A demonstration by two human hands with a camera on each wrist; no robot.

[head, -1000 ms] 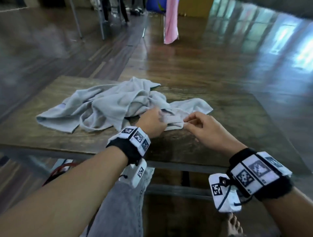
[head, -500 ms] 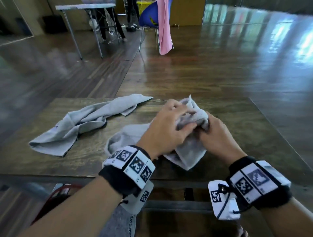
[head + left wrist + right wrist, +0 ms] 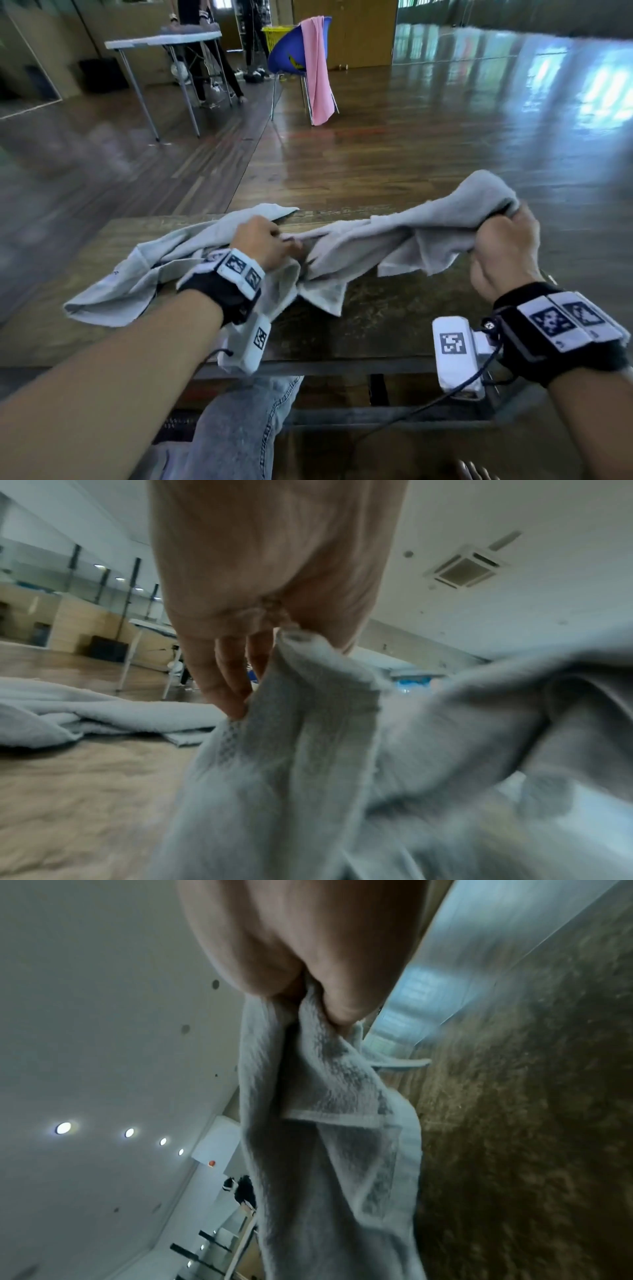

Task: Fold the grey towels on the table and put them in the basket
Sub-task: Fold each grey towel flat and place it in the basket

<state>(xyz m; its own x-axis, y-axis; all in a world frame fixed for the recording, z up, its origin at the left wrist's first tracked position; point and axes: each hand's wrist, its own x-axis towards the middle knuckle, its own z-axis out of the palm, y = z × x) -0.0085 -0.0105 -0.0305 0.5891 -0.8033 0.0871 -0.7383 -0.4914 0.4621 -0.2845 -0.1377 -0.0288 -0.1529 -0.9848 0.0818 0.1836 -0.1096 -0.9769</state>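
Both hands hold one grey towel [image 3: 383, 240] stretched above the table [image 3: 394, 322], toward its right half. The left hand [image 3: 265, 241] pinches one end low, just over the tabletop; the left wrist view shows its fingers [image 3: 222, 685] and thumb closed on a bunched edge. The right hand [image 3: 503, 250] is clenched round the other end and raised higher, so the towel slopes down from right to left. Between the hands the cloth is twisted and sags, with loose flaps hanging below it toward the table. A second towel [image 3: 144, 277] lies crumpled on the table's left half, just beside and partly behind the left hand. No basket that clearly belongs to the task shows near the table.

The step in hand looks like opening the towel out before the first fold. To do it well, each hand should probably work along the hem to a true corner, since both now hold bunches rather than corners. A short shake with the hands drawn apart would likely undo the twist. The hands should then be levelled so the top edge runs straight, and the towel laid flat on the table's bare right half, clear of the second towel, so the two do not tangle. Folding while it is twisted would give an uneven packet.
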